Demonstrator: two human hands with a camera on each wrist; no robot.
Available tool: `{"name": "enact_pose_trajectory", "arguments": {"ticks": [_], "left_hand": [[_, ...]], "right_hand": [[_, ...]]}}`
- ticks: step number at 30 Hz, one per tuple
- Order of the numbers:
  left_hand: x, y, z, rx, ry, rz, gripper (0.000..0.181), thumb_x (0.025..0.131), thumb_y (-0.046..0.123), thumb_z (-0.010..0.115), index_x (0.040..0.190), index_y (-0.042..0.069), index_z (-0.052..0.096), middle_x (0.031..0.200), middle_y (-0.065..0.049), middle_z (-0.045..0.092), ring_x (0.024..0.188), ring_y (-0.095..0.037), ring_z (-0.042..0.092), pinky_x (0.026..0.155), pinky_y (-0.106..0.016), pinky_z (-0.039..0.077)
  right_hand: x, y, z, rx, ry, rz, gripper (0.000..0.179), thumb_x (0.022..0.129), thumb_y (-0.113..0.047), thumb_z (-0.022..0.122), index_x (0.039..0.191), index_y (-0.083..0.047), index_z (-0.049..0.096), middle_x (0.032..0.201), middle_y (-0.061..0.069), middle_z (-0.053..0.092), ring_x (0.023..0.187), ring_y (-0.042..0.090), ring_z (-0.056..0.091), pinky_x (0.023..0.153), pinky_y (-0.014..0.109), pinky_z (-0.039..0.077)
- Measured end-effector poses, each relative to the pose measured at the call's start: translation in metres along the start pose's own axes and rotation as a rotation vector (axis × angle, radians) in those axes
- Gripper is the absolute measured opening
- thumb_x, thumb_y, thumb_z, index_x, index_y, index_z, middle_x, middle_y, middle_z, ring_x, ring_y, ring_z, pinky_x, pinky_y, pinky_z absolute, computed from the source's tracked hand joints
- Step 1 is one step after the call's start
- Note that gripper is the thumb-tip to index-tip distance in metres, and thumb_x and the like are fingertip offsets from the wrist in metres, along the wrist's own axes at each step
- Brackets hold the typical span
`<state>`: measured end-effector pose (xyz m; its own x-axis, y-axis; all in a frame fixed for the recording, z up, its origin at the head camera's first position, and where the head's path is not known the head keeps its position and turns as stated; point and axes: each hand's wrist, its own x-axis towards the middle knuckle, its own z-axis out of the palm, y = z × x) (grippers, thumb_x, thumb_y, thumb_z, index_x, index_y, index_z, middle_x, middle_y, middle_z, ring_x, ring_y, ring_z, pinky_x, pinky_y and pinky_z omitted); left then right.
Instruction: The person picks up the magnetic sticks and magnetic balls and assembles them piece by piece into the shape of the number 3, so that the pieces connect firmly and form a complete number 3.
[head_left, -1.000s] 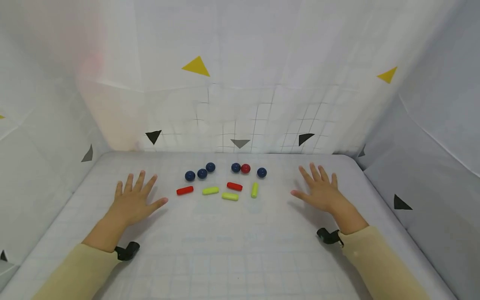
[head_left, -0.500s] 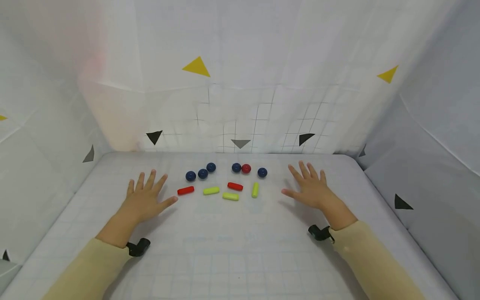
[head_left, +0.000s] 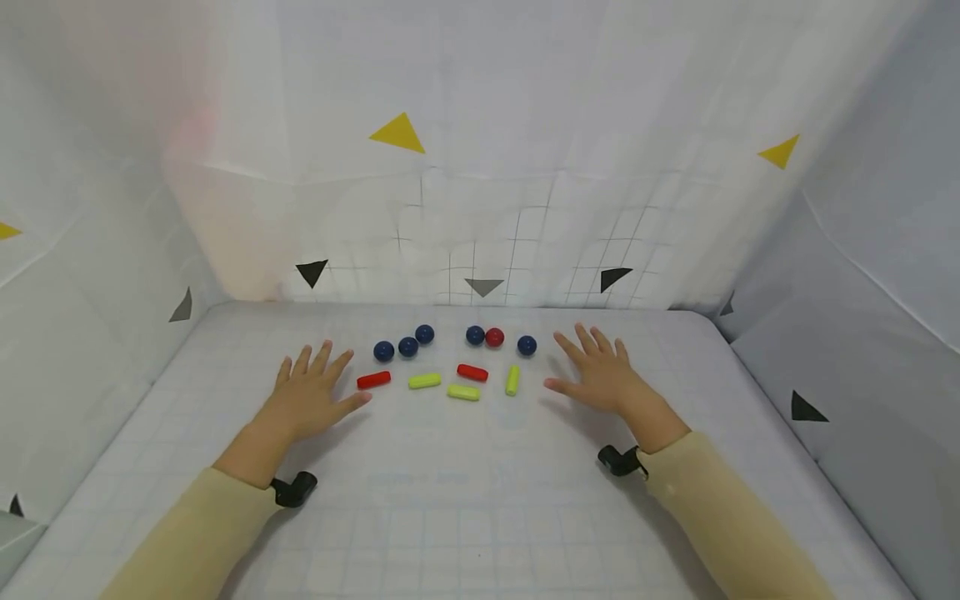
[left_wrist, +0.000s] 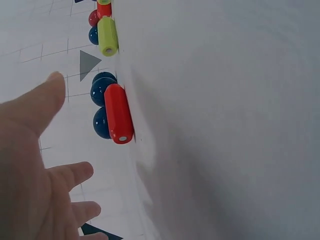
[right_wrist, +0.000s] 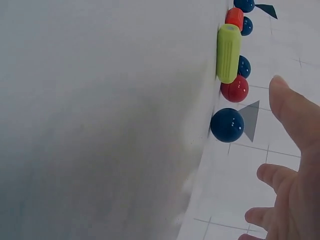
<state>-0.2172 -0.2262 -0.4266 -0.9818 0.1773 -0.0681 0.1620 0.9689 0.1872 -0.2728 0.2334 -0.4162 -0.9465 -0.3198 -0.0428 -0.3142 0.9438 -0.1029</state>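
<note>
l grip [head_left: 303,402] splayed nr l-most red cyl [head_left: 373,381]; r grip [head_left: 604,380] splayed nr r-most blue ball [head_left: 527,346]

Soft light; faint shadows on table [head_left: 480,467]; glints on blue balls [right_wrist: 227,125]; wrist views dimmer

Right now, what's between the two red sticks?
One yellow-green stick, touching neither; bare table on either side of it. The head view shows it, between the left red stick and the right red stick.

Passable: near tabletop [head_left: 450,483] | Obstacles ahead: rods [head_left: 463,392], balls [head_left: 408,347] | Far limit: wall [head_left: 495,200]
</note>
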Motion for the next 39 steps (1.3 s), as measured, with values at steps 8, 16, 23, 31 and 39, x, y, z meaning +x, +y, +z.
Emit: {"name": "enact_pose_trajectory", "arguments": {"ticks": [8,16,23,31,39], "left_hand": [[0.005,0.007,-0.002,-0.026,-0.019,0.025,0.085,0.095,0.064,0.052,0.156,0.007,0.033,0.160,-0.030,0.018,0.144,-0.057,0.013,0.112,-0.072,0.006],[0.014,0.005,0.005,-0.054,-0.020,0.054,0.079,0.095,0.058,0.057,0.152,0.007,0.039,0.157,-0.030,0.026,0.143,-0.053,0.021,0.113,-0.069,0.013],[0.021,0.009,0.006,-0.065,-0.010,0.059,0.065,0.095,0.043,0.065,0.145,0.006,0.049,0.151,-0.027,0.040,0.139,-0.047,0.034,0.111,-0.066,0.026],[0.027,0.009,0.008,-0.158,0.016,0.085,0.050,0.098,0.036,0.065,0.136,0.005,0.059,0.140,-0.020,0.054,0.132,-0.040,0.046,0.109,-0.058,0.036],[0.030,0.012,0.006,-0.266,0.004,0.086,0.042,0.098,0.030,0.066,0.133,0.006,0.061,0.130,-0.016,0.060,0.120,-0.034,0.055,0.103,-0.054,0.043]], "right_hand": [[0.013,-0.004,0.005,0.000,-0.008,-0.041,0.085,0.093,-0.065,0.055,0.159,-0.017,0.029,0.161,0.026,0.020,0.145,0.050,0.018,0.111,0.072,0.013],[0.028,-0.010,0.009,-0.023,-0.025,-0.082,0.083,0.094,-0.062,0.056,0.157,-0.015,0.031,0.159,0.025,0.027,0.144,0.049,0.025,0.115,0.064,0.020],[0.037,-0.014,0.010,0.026,-0.042,-0.068,0.080,0.093,-0.055,0.063,0.157,-0.017,0.032,0.157,0.023,0.032,0.140,0.048,0.032,0.111,0.064,0.029],[0.047,-0.019,0.012,0.097,-0.058,-0.049,0.075,0.095,-0.045,0.066,0.157,-0.018,0.034,0.153,0.021,0.037,0.136,0.043,0.037,0.109,0.059,0.036],[0.057,-0.025,0.013,0.165,-0.046,-0.032,0.068,0.097,-0.039,0.065,0.154,-0.013,0.039,0.150,0.022,0.041,0.135,0.042,0.040,0.111,0.058,0.034]]}}
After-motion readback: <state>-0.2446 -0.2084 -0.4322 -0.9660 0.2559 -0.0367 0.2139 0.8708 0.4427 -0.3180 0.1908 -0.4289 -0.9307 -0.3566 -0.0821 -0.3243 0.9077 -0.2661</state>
